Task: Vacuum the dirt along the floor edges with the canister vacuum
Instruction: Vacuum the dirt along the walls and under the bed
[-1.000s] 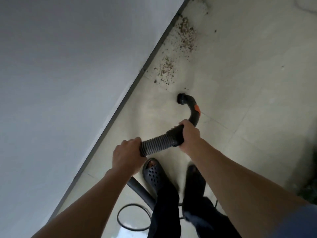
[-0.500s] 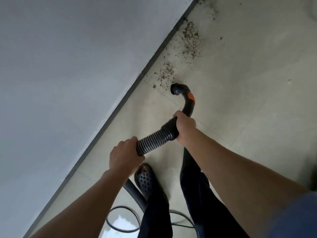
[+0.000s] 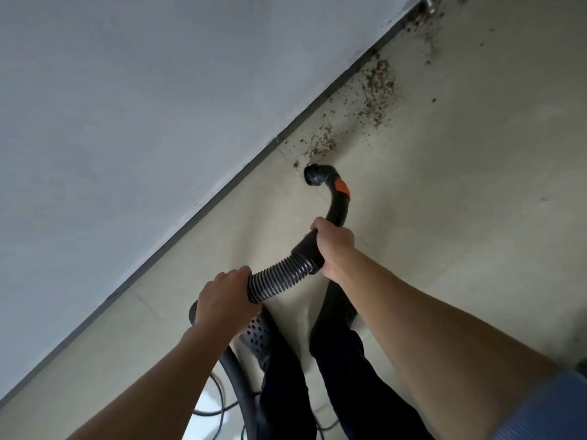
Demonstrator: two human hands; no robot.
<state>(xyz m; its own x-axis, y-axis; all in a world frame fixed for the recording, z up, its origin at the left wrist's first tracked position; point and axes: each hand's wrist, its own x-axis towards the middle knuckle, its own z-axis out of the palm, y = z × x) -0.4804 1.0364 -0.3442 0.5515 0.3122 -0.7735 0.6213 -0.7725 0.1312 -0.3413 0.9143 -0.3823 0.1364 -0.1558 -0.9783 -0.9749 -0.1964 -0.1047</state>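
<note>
Both of my hands hold the black vacuum hose. My left hand (image 3: 226, 295) grips the ribbed hose (image 3: 279, 278) low down. My right hand (image 3: 334, 243) grips the curved black handle with an orange patch (image 3: 343, 188). The handle's open nozzle end (image 3: 310, 175) sits just below a patch of brown dirt (image 3: 324, 143) beside the wall's dark base strip (image 3: 254, 160). More dirt (image 3: 379, 90) lies further along the edge, up to the far corner (image 3: 425, 23). The canister is out of view.
A grey wall (image 3: 143, 106) fills the left side and meets the beige tiled floor (image 3: 460, 201) along a diagonal. My dark-trousered legs and a perforated black shoe (image 3: 259, 336) stand below the hose. A thin black cable (image 3: 219, 408) loops on the floor near my feet.
The nozzle end has moved forward to the near edge of the first dirt patch. I have stepped closer along the wall, so the dirt looks nearer. Both grips are unchanged.
</note>
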